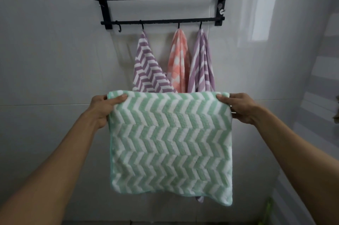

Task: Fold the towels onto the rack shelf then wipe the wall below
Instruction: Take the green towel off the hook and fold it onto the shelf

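Green-white chevron towel, spread flat, hanging between hands.

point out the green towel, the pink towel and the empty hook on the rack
green towel (170,144), head view, middle of its hanging front face
pink towel (178,59), head view, middle of its hanging folds
empty hook (119,29), head view, its curled lower end

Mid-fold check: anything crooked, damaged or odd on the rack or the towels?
Nothing looks damaged. The left hand and right hand hold the green chevron towel level. One empty hook sits askew at the rail's left end. Three towels hang from the other hooks, the left purple towel hanging slanted.
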Available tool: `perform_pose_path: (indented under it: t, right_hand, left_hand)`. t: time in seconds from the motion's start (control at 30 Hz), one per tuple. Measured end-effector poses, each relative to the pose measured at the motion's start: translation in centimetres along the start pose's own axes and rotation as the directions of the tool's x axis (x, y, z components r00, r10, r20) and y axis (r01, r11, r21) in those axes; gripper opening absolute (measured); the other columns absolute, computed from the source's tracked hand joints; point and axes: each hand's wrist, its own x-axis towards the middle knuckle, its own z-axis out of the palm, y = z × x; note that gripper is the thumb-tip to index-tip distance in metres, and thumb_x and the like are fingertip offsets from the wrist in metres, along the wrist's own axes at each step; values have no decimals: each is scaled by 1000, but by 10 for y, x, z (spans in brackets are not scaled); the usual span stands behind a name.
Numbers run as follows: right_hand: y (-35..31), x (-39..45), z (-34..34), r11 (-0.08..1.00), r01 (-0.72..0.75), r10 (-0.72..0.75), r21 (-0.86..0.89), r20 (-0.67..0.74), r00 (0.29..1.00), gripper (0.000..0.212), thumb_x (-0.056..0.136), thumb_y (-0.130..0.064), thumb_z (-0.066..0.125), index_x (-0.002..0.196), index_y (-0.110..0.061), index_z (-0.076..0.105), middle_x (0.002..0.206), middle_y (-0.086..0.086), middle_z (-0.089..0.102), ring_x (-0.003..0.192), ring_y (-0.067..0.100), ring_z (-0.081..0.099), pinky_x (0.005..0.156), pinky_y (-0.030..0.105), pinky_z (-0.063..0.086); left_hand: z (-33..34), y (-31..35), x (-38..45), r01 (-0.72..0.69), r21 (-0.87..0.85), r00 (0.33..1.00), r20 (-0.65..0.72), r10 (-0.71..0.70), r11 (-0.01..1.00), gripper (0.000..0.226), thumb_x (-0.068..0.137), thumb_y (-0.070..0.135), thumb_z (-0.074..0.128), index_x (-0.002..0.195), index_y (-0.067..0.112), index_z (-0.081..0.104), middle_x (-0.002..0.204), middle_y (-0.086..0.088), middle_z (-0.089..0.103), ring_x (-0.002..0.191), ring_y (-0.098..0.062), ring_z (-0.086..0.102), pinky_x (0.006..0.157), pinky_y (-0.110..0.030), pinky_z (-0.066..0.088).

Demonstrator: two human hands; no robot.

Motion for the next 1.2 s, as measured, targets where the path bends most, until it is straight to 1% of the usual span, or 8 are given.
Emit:
perform_pose_path:
  t: [0.17, 0.23, 0.37, 0.47, 0.63, 0.83, 1.0, 1.2]
  right_hand:
    - [-5, -6, -9, 989, -145, 134, 27, 251, 959, 87, 61, -64, 87, 130, -14, 67, 126, 11, 70, 118, 34, 66, 106, 53, 47]
    - [24, -19, -9, 964, -210, 258, -161, 388, 885, 90, 56, -43, 95, 133, -10, 63, 127, 15, 69, 120, 38, 64, 109, 57, 44]
    - [65, -28, -1, 952, -307, 286, 10, 331, 899, 68, 79, -32, 84, 133, 2, 61, 123, 21, 70, 116, 38, 67, 108, 55, 46]
    - [68, -32, 5, 879, -372, 261, 297, 353, 898, 60, 92, -48, 61, 130, -2, 66, 128, 23, 67, 118, 38, 64, 108, 53, 45]
    - [73, -32, 10, 881, -380, 241, 283, 422, 874, 72, 66, -39, 90, 123, 1, 71, 123, 24, 69, 101, 37, 72, 82, 47, 61]
    - [82, -30, 20, 900, -349, 228, 262, 400, 888, 97, 51, -42, 98, 130, 3, 63, 120, 24, 70, 98, 36, 72, 79, 44, 61]
    - [73, -32, 22, 805, -391, 226, 447, 378, 898, 43, 81, -26, 60, 111, 3, 69, 103, 22, 73, 82, 36, 73, 78, 44, 61]
    - [88, -38, 21, 890, -440, 377, 118, 351, 857, 50, 80, 4, 63, 129, 8, 58, 123, 31, 66, 100, 44, 70, 81, 54, 61]
  left_hand:
    - [-16, 5, 2, 84, -37, 956, 286, -70, 996, 74, 43, 35, 101, 108, 9, 76, 112, -14, 75, 97, -29, 74, 71, -45, 62]
    - [-20, -26, -10, 190, 97, 899, 383, -213, 977, 88, 25, 32, 104, 105, 9, 77, 112, -15, 74, 97, -32, 74, 76, -48, 61]
    - [-21, -47, -10, 359, 86, 900, 234, -369, 929, 57, 68, 36, 86, 113, 3, 71, 114, -20, 73, 89, -31, 75, 84, -47, 59]
    - [-23, -34, -7, 347, 13, 890, 311, -334, 938, 69, 54, 37, 96, 110, 4, 76, 112, -18, 74, 91, -30, 75, 74, -43, 62]
    - [-25, -37, -6, 358, -40, 906, 258, -336, 933, 40, 87, 29, 70, 116, 1, 70, 108, -21, 74, 79, -29, 75, 63, -41, 63]
    - [-32, -54, -9, 388, 101, 878, 262, -401, 916, 63, 62, 19, 88, 118, -3, 69, 115, -25, 71, 95, -37, 72, 88, -52, 58]
    - [-30, -54, -13, 310, 140, 874, 348, -340, 940, 54, 65, 10, 89, 116, -1, 72, 119, -23, 70, 105, -40, 69, 93, -55, 55]
    - [-29, -69, -18, 285, 233, 867, 351, -353, 930, 72, 55, -1, 93, 121, 1, 67, 118, -24, 70, 106, -44, 68, 92, -59, 54]
